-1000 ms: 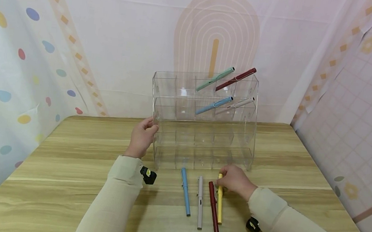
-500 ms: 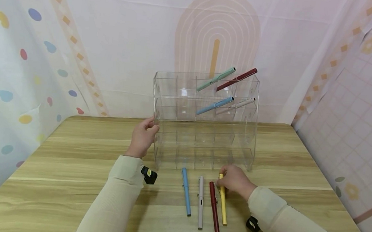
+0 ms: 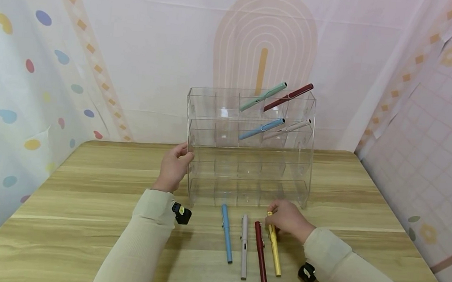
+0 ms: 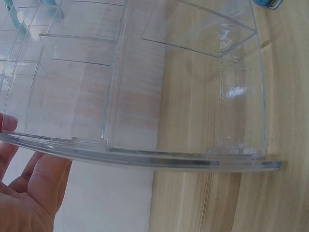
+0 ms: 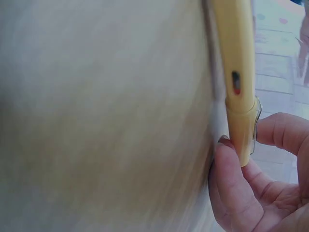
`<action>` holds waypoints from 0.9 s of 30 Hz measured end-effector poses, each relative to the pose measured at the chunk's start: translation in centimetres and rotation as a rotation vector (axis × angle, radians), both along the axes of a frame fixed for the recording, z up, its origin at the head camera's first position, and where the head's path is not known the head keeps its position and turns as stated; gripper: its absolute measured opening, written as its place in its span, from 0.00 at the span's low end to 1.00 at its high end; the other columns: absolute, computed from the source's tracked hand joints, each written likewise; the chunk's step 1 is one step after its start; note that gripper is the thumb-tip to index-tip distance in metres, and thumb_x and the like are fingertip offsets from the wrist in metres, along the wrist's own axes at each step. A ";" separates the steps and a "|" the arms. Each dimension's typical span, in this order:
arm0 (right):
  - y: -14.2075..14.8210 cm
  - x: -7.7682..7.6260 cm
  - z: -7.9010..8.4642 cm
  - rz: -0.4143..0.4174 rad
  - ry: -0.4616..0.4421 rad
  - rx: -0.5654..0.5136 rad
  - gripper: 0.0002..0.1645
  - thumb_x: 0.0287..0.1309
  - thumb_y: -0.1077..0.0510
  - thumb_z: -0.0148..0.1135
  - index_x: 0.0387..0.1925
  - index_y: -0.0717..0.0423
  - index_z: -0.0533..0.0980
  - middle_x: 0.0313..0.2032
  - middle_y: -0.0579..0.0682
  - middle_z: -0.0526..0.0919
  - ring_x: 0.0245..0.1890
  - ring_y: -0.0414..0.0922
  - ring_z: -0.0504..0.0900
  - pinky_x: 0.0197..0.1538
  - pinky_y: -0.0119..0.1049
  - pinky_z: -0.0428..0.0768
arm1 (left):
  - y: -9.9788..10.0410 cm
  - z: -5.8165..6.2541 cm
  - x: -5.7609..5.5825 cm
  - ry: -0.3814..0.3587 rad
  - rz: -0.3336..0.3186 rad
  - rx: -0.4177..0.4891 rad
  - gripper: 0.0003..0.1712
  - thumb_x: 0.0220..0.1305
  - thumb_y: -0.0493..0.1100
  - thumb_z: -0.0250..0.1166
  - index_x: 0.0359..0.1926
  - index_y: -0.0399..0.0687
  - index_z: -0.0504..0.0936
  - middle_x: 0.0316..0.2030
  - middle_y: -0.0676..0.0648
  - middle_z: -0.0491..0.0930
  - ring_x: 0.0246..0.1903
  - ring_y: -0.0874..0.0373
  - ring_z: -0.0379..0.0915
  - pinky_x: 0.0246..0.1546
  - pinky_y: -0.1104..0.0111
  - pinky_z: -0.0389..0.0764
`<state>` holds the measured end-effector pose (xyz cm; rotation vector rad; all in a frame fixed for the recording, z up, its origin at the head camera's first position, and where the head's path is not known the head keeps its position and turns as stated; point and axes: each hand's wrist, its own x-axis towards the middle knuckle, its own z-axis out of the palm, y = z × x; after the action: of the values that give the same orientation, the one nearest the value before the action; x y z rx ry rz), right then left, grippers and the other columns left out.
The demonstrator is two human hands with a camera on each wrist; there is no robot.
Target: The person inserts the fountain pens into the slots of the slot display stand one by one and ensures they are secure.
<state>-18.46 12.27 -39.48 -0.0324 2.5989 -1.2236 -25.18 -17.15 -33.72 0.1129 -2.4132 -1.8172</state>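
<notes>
We note the left hand (image 3: 173, 168) left of the frame's centre, thumb and fingers pinching the left side of the clear rack (image 3: 247, 193). The right hand (image 3: 288, 219), below and right of centre, pinches the clip end of the yellow pen (image 3: 275, 251); we cannot tell whether its lower end touches the table (image 3: 72, 222). Just left of it we record a dark red pen (image 3: 261, 255), then a grey pen (image 3: 244, 247) and a blue pen (image 3: 226, 235).

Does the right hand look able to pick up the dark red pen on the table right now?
Probably not right away: the right hand pinches the yellow pen, so it looks occupied. Otherwise the way seems free; the dark red pen lies close beside, uncovered.
</notes>
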 end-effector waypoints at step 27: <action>3.0 0.2 5.8 -0.092 0.071 -0.332 0.19 0.60 0.65 0.58 0.51 0.71 0.67 0.37 0.56 0.72 0.31 0.44 0.78 0.37 0.44 0.84 | 0.0 0.0 0.0 -0.006 -0.013 0.026 0.27 0.71 0.38 0.50 0.70 0.44 0.64 0.58 0.36 0.70 0.52 0.47 0.68 0.53 0.54 0.75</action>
<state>-18.29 15.26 -33.65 -0.0216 2.4483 -1.7040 -25.15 -17.14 -33.68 0.1054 -2.4000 -1.8564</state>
